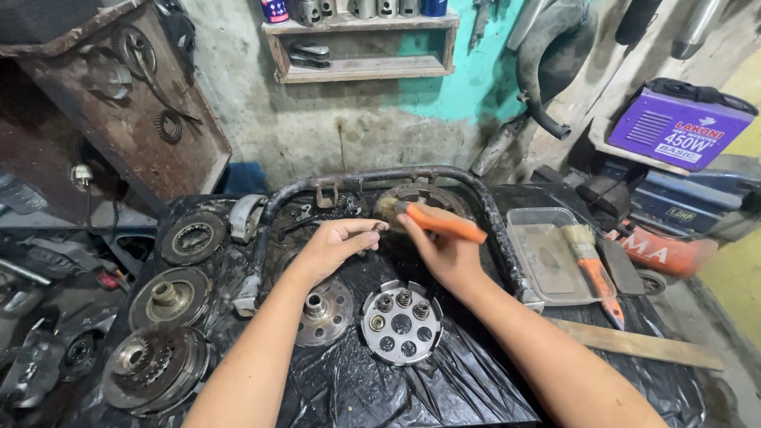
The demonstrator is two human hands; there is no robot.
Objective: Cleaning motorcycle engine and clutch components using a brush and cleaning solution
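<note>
Your left hand (337,242) pinches a small metal part (379,227); your right hand (440,246) fingers grip an orange-handled brush (432,220) touching it, above the bench (444,380)

- One head-worn camera looks down and forward, close over the table (444,396).
- Both forearms enter from the bottom edge.
- It faces a wall (349,119) with a shelf (361,71).

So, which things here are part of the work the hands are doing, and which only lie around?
In use:
- left hand, pinching a small dark part
- right hand, holding the orange-handled brush

Lying about:
- second brush on the clear tray
- round plate with springs
- hub disc
- wooden strip
</note>
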